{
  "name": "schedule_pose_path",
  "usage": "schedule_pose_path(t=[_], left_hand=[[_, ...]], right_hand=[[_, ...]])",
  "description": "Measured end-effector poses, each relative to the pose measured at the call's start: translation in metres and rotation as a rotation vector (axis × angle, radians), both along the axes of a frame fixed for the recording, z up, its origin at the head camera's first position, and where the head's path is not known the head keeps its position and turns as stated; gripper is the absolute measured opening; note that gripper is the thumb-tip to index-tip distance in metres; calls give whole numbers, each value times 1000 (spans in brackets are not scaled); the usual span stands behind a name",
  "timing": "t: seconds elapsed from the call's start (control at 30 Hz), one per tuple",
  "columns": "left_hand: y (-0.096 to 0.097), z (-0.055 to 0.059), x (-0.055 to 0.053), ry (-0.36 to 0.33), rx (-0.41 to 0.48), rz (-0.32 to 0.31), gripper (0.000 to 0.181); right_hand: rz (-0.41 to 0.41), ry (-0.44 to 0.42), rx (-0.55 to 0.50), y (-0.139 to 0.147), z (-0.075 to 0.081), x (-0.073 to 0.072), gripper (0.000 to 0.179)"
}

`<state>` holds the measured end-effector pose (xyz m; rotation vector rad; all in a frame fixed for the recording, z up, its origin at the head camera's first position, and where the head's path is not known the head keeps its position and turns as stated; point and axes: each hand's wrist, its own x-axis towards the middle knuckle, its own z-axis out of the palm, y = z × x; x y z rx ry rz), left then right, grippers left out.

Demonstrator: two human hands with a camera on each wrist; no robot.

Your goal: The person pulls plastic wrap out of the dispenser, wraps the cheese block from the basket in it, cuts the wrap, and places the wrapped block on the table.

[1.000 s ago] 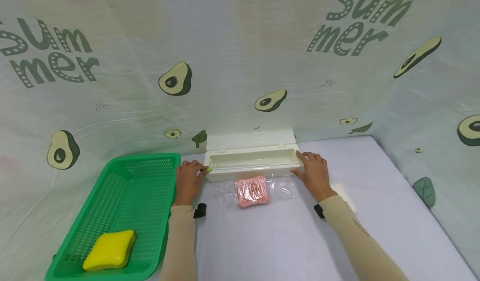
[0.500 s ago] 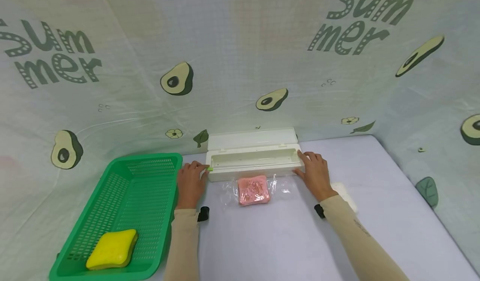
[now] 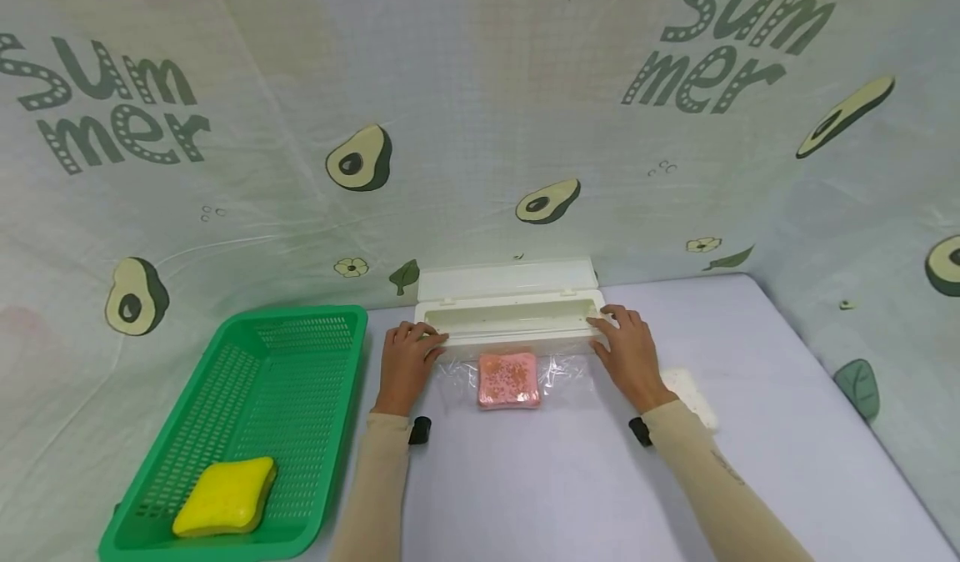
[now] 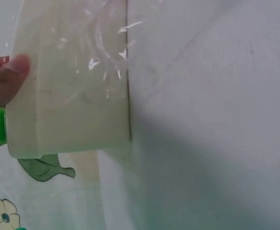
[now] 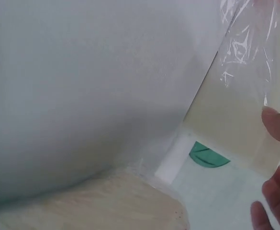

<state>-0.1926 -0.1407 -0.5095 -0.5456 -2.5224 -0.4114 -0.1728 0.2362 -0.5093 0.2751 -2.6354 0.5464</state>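
Hands (image 3: 407,362) at opposite ends of white box (image 3: 517,340), lid (image 3: 506,277) raised.

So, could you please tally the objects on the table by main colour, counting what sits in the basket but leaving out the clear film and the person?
White or off-white: 2 (long box, pale slab)
Green: 1 (basket)
Yellow: 1 (block)
Pink: 1 (square piece)
Total: 5
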Motion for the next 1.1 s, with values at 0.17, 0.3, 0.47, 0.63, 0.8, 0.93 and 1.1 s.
schedule_pose_path(t=[0.17, 0.3, 0.47, 0.63, 0.8, 0.93, 1.1], left_hand=[[-4, -3, 0, 74, 24, -22, 15], [-5, -5, 2, 106, 42, -28, 10], [-7, -6, 7, 123, 81, -66, 13], [-10, -6, 17, 107, 96, -146, 16], [-15, -5, 26, 6, 64, -149, 5], [-18, -5, 31, -73, 8, -127, 10], [-18, -9, 34, -90, -132, -105, 15]], right_hand=[[68, 124, -41, -2, -4, 1, 31], [123, 217, -48, -4, -4, 2, 24], [261, 277, -31, -4, -5, 7, 30], [424, 257, -7, 1, -4, 14, 34], [438, 189, 85, 9, -2, 21, 29], [447, 144, 174, 14, -2, 23, 27], [517, 200, 251, 17, -6, 23, 29]])
